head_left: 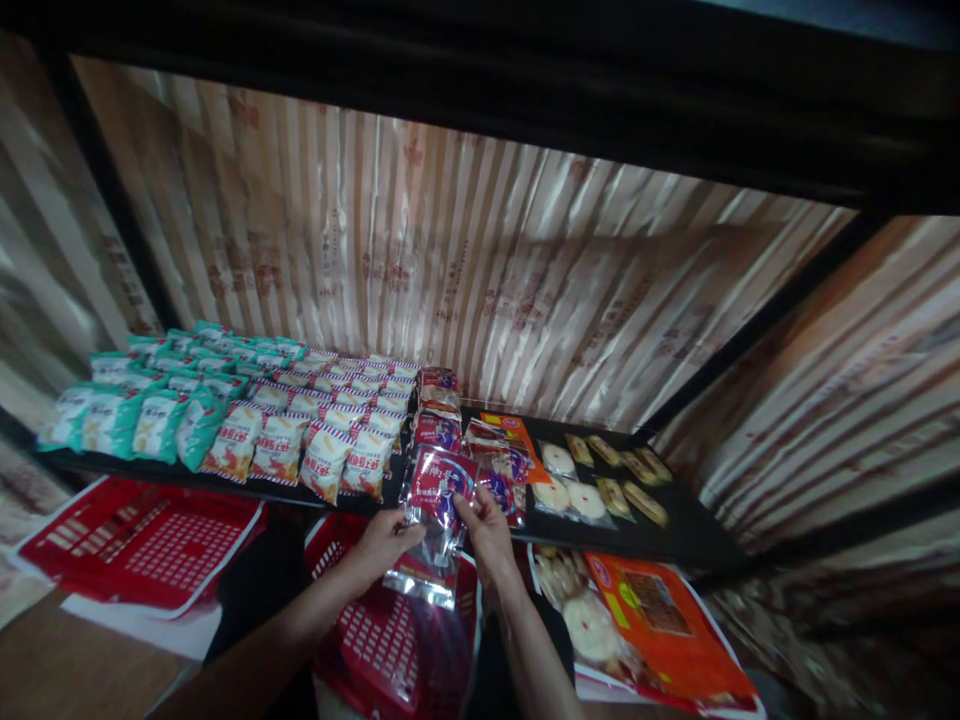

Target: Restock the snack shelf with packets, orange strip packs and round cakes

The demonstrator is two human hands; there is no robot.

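Both hands are at the front edge of the black shelf, over a red basket. My left hand (386, 545) pinches the left side of a purple-red foil snack packet (439, 480) with clear plastic at its lower part. On the other side, my right hand (489, 530) is closed on the same packet, thumb on its face. A second silvery-edged packet (427, 585) hangs below, overlapping the first; which fingers grip it is hidden. Behind them, a row of similar purple packets (437, 432) runs back along the shelf. More such packets (499, 470) lie just right of it.
Teal bags (161, 425) and white-and-red snack bags (326, 455) fill the shelf's left. Right are round white cakes (589, 500) and gold-wrapped bars (645, 503). Below stand red baskets (172, 540), one with an orange packet (667, 620). Black posts (757, 320) frame the shelf (690, 530).
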